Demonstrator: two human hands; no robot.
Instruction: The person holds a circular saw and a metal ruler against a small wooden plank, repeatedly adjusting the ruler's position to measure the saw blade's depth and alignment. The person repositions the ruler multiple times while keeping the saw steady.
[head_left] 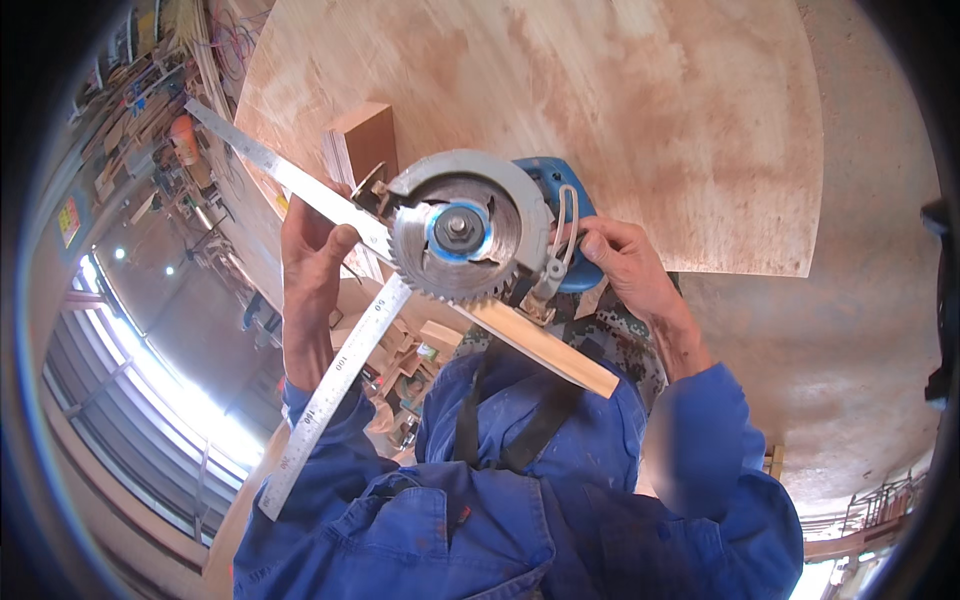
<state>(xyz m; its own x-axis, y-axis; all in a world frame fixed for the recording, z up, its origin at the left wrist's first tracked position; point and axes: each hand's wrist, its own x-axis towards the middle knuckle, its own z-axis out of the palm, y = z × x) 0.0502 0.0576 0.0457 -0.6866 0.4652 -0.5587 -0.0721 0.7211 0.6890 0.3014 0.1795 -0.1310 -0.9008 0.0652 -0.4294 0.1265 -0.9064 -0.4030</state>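
Observation:
A circular saw (570, 190) with a blue body and grey guard lies with its toothed blade (460, 230) facing up. Two fingers and the thumb of my right hand (640, 265) pinch the slotted bracket side of the saw. My left hand (315, 250) is closed on a flat steel square (340, 390), the thumb pressing on one arm near the blade's teeth. The square's other arm, with a printed scale, slants down over my left sleeve. From under the saw a pale wooden strip (560, 360) sticks out toward my right; where it ends beneath is hidden.
A large plywood sheet (600, 90) spreads out beyond the saw, with a brown wood block (365, 135) near its left side. Offcuts and tools lie cluttered at the far left, an orange cup (184, 140) among them. More wood scraps (435, 340) lie below my left hand.

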